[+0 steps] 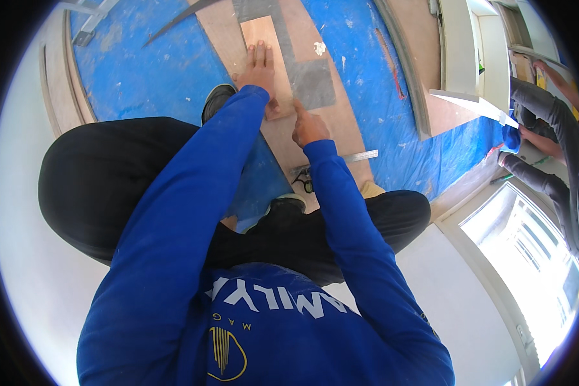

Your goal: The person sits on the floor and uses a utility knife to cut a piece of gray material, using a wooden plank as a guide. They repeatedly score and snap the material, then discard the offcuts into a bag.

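Bright daylight pours in from the window (527, 244) at my lower right, blown out white. Fisheye bends edges toward a black rim; the centre is sharp, shadows soft.

A blue protective sheet (148, 71) covers most of the floor, creased and flecked with white spots. White walls (26, 244) close the room on the left and along the lower right. A curved strip of brown board (408, 77) lies along the sheet's right side, beside a white door frame (460, 45). At the lower right a window (527, 251) with a white frame lets in bright daylight. A pale wooden panel (61, 77) lies at the upper left edge.
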`<state>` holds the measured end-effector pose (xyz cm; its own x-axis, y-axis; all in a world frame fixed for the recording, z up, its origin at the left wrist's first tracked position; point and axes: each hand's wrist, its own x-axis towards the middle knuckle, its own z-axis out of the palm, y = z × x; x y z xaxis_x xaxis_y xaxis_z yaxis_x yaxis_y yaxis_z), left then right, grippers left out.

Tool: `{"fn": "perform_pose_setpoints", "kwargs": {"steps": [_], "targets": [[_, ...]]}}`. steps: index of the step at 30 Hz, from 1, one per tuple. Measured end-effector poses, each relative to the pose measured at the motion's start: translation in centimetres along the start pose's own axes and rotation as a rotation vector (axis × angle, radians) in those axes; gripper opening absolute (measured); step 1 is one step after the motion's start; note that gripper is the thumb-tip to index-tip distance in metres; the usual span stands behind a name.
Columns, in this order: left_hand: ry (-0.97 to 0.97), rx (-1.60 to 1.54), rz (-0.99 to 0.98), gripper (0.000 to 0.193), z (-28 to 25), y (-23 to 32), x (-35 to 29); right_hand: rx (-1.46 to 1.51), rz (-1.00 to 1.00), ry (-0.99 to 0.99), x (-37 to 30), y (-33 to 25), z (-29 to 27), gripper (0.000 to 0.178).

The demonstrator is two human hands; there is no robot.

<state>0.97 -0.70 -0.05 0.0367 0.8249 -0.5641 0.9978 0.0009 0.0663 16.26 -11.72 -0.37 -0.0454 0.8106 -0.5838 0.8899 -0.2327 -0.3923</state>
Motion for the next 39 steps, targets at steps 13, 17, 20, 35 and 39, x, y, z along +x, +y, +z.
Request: {"fn": "perform_pose_setpoints", "kwargs": {"steps": [13,17,20,35,39], "targets": [[-0.012,0.007,0.009,0.16,0.4,-0.7,0.3,-0.041,0.078,-0.083,-2.7,0.6,0.8,0.07],[-0.008,-0.009,0.016,0.159,0.5,-0.6,0.3,-0.071,0.074,-0.107,-3.1,1.4,1.6,0.068],[-0.02,-0.013,0.013,0.158,0.7,-0.8,0.1,-0.091,0.108,-0.12,-3.7,0.6,1.2,0.065],[0.142,-0.022,0.069,0.139,1.9,-1.1,1.3,0.262,-0.102,0.271,4.4,-3.5,-4.3,0.051],[0.181,0.016,0.071,0.143,2.9,-1.3,1.7,0.29,-0.166,0.299,12.0,-6.8,-5.7,0.055]]}}
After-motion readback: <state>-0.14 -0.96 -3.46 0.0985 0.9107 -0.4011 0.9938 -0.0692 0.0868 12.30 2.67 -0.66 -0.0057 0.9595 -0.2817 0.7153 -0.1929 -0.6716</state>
